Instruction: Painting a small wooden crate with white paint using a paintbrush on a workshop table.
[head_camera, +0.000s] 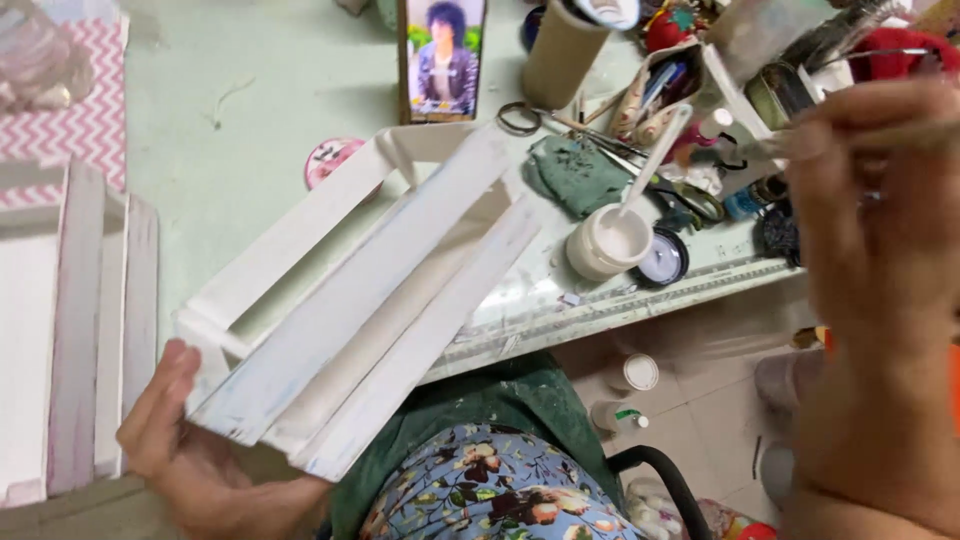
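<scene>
My left hand (195, 450) grips the near end of a white-painted wooden slat crate (370, 285), which tilts from the lower left up toward the table's middle. My right hand (880, 290) is raised close to the camera at the right, blurred, its fingers pinched on a thin stick-like handle (905, 135) that looks like a brush. An open white paint jar (610, 240) with a white stick standing in it sits on the table's front edge, its dark lid (662, 260) beside it.
Another whitewashed slat crate (70, 330) stands at the left. A green rag (575, 175), scissors (525, 118), a cardboard tube (565, 50), a framed photo (442, 58) and cluttered tool holders (760, 70) crowd the table's back right. Small bottles (630, 390) lie on the floor below.
</scene>
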